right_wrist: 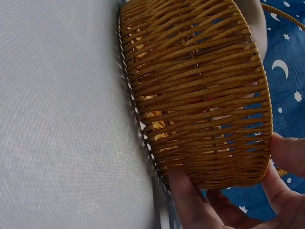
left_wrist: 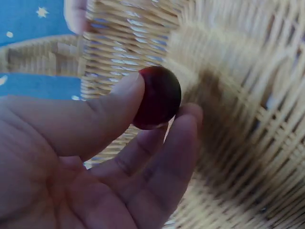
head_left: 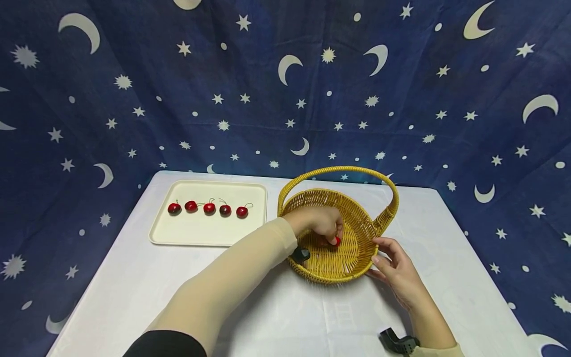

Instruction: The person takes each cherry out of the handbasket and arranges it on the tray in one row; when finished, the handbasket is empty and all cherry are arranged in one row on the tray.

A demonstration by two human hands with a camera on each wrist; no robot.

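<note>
A yellow woven basket (head_left: 327, 275) with a tall arched handle (head_left: 339, 169) stands right of the table's middle. Inside it my left hand (head_left: 318, 220) pinches a dark red cherry (left_wrist: 158, 98) between thumb and fingertips, above the woven bottom. My right hand (head_left: 397, 270) grips the basket's right rim, thumb at the edge and other fingers against the outer wall (right_wrist: 200, 95). On the cream tray (head_left: 207, 239) at left lie several red cherries in a row, the rightmost cherry (head_left: 242, 212) having a thin curved stem.
A white cloth (head_left: 330, 322) covers the table. Behind it hangs a dark blue curtain (head_left: 250, 59) with moons and stars. My left forearm (head_left: 232, 277) crosses in front of the tray's right corner. A black wrist device (head_left: 398, 342) sits at my right wrist.
</note>
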